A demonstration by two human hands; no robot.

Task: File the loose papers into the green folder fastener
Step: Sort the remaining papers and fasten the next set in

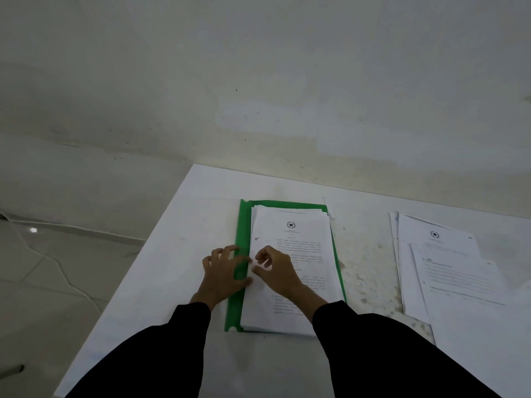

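Folder (242, 225) is pinned by released left grip (222, 275); right grip (275, 271) hold cannot be told; papers (298, 254) should be squared first.

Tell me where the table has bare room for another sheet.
Free: the table left of the green folder; the stained strip between it and the loose papers; the far strip by the wall. Crowded: the right side, and the folder's left margin where left hand and right hand meet.
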